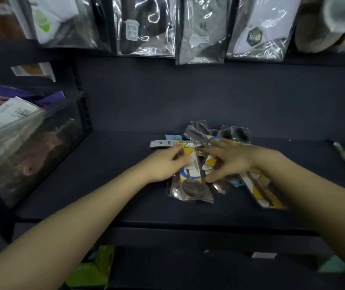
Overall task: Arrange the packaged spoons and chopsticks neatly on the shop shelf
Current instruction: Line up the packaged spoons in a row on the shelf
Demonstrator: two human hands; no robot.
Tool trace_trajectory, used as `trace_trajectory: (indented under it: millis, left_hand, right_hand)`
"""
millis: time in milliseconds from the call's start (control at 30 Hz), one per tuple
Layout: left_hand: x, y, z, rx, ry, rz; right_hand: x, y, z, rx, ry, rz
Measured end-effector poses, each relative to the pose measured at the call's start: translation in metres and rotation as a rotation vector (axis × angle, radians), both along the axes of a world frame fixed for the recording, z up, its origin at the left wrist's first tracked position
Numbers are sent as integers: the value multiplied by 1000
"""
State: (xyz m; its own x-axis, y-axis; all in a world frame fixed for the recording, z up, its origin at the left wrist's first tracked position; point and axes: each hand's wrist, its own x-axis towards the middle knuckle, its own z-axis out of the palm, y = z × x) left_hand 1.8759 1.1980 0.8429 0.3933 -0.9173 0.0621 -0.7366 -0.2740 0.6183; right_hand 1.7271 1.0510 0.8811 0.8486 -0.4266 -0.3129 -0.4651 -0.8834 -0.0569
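- Reaching forward over the dark shelf (125, 114), both forearms angle toward a loose pile of packets (219, 143).
- Left hand (165, 166) curls its fingers around a spoon packet (190, 181).
- Right hand (230, 162), fingers spread, presses flat on the pile.

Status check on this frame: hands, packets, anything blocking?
Left hand grips the front spoon packet. Right hand spread open on the heap of packets, still jumbled. Dark shelf around it bare, nothing blocking.
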Motion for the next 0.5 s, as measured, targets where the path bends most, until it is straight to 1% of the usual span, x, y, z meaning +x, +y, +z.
trace_trajectory:
  millis: [33,67,100,133,167,200,300,333,400,500]
  left_hand:
    - [5,1,4,-76,-6,65]
    - [10,3,7,-136,-11,136]
    - [15,5,10,-166,-25,188]
    - [18,8,12,-175,-44,210]
    - [18,10,14,-172,-56,207]
    - [15,13,14,-172,-58,182]
    - [-2,25,14,-225,-84,5]
    - [-9,27,14,-228,-94,-55]
    - [-19,29,16,-194,-111,-88]
    - [-26,26,23,-48,-145,31]
  right_hand:
    - [0,-3,10,114,-33,10]
    - [1,-5,18,216,-120,30]
    - [5,-4,22,266,-246,61]
    - [11,-2,24,251,-361,95]
    - [18,1,23,205,-412,127]
    - [25,4,20,175,-397,176]
    - [42,8,2,161,-153,388]
    - [45,5,-1,134,-115,447]
    - [52,-4,-5,11,-122,526]
    - [64,-7,-7,-177,-249,645]
